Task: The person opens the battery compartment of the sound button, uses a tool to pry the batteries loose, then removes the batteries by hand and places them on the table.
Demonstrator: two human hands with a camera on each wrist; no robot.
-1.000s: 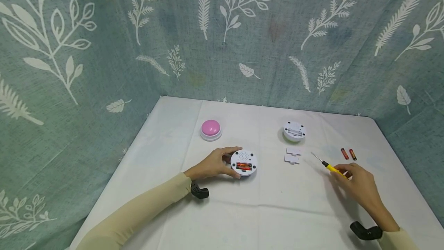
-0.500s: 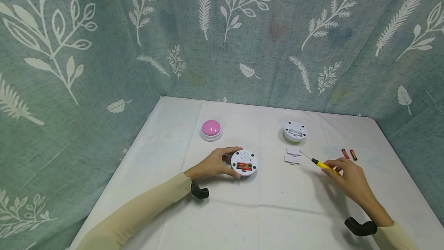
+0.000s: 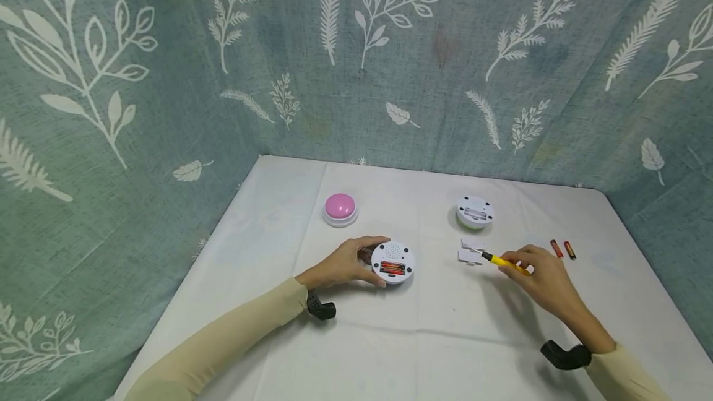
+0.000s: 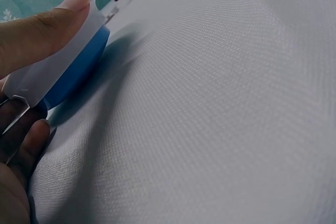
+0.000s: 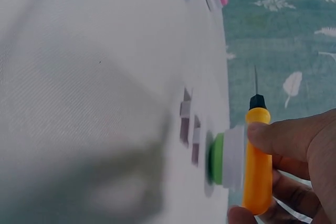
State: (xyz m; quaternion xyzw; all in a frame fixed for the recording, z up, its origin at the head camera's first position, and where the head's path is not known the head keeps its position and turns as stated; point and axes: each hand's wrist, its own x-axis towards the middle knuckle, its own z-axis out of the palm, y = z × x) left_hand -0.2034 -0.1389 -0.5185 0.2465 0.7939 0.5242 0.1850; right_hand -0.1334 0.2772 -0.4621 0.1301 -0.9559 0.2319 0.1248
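Observation:
My left hand (image 3: 348, 263) grips a round white button device (image 3: 393, 252) by its rim, thumb and fingers on opposite sides. Its underside faces up, with red batteries (image 3: 392, 268) in the uncovered compartment. The blue dome (image 4: 86, 66) faces down in the left wrist view. On the right, my right hand (image 3: 537, 277) holds a screwdriver (image 5: 258, 166) by its yellow handle, the shaft pointing left. In the head view its tip overlaps two white battery covers (image 3: 470, 257); whether it touches them I cannot tell.
A pink-domed button (image 3: 340, 208) stands upright at the back left. Farther right, a green-domed button (image 3: 475, 210) lies upside down, its battery compartment uncovered. Two loose batteries (image 3: 557, 249) lie beyond my right hand. A leaf-patterned curtain (image 3: 356, 67) borders the white-covered table (image 3: 345, 364).
My right hand has moved left with the screwdriver, bringing its tip from the right of the battery covers to over them. The left hand and its button device have stayed in place.

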